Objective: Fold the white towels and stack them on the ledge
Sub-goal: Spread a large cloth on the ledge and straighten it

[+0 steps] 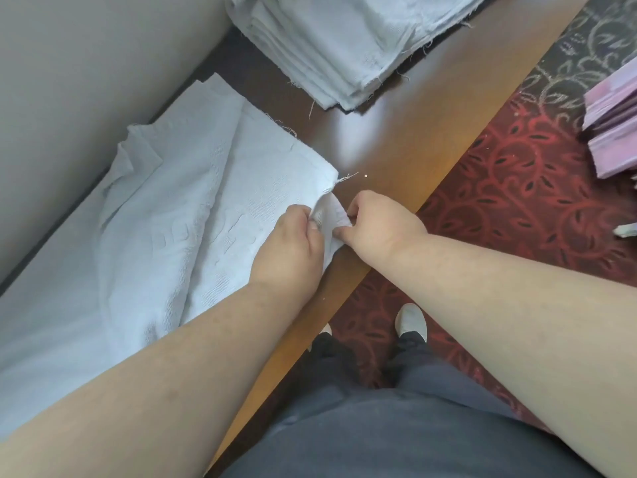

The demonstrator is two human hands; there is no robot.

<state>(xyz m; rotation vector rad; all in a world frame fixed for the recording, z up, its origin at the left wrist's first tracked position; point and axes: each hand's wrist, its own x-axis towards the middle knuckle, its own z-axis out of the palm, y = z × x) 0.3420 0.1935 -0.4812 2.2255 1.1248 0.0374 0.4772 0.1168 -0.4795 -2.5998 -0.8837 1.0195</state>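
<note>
Head view, looking down along both forearms. White towel (165,215) spread loosely over the brown wooden ledge (389,139), rumpled, far edge up against the grey wall (86,63), near corner bunched at the ledge's front edge. Left hand (293,246) on that corner, fingers curled into the cloth — grip closed on the towel. Right hand (375,222) just beside it, thumb and fingers pinching the same bunched corner from the other side — grip likewise closed on the towel. Both hands nearly touching, the small fold of cloth standing up between them. Farther along the ledge, well apart from the spread towel, a stack of folded towels (344,46), frayed threads trailing from its edges. Below the ledge, red patterned carpet (517,188), dark trousers (379,426) and a white shoe (410,320). At the right edge, a pile of pink-purple cloths (613,125).
</note>
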